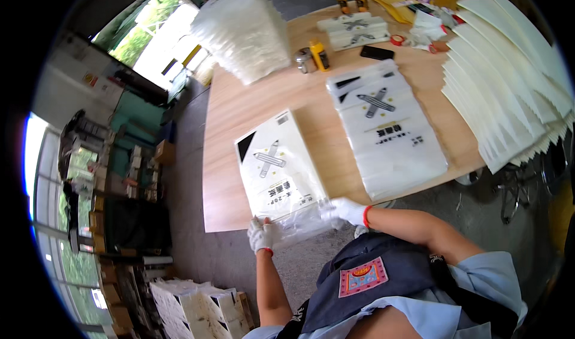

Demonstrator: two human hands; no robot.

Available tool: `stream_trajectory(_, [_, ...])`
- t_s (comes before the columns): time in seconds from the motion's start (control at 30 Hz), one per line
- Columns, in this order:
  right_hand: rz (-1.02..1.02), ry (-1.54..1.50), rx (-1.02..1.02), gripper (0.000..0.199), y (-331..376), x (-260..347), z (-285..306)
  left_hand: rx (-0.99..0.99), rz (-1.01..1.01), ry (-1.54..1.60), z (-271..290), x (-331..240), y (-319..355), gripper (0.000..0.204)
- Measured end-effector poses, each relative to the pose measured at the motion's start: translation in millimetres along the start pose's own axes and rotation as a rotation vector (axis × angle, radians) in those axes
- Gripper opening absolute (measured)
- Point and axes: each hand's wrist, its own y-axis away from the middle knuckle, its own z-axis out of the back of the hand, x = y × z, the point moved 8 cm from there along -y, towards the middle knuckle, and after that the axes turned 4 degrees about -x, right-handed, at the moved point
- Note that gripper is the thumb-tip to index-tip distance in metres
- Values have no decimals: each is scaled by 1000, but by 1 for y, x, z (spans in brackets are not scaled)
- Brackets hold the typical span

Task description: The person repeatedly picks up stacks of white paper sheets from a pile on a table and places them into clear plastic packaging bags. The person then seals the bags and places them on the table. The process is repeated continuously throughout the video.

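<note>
Pinching the clear bag's [281, 177] open mouth with my left hand [262, 234] and right hand [347, 210], I judge it best to keep both corners level and taut.

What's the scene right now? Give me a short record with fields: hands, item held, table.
left hand: gloved, gripping the clear open end of the printed plastic bag
right hand: gloved, gripping the same end
bag position: flat at the wooden table edge
beside it: stack of printed bags
right edge: fanned cream sheets
</note>
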Motion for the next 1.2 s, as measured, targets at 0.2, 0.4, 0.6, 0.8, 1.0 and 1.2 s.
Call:
stream_trajectory(0.2, [-12, -89, -144, 28, 91, -58, 78, -508, -651, 146, 83, -168, 50, 52])
stream_trajectory(0.4, [50, -158, -546, 26, 179, -67, 151, 395, -1056, 410, -52, -375, 139, 21])
stream_trajectory(0.6, [138, -346, -614, 26, 206, -93, 149, 228, -1212, 142, -119, -445, 171, 22])
stream_trajectory(0.8, [152, -312, -722, 28, 225, -81, 167, 468, -1182, 385, -137, -445, 138, 17])
stream_trajectory(1.0, [346, -197, -632, 29, 206, -24, 191, 545, -1281, 252, -92, -453, 148, 20])
stream_trajectory(1.2, [320, -172, -585, 27, 187, -22, 183, 324, -1129, 133, -110, -439, 143, 42])
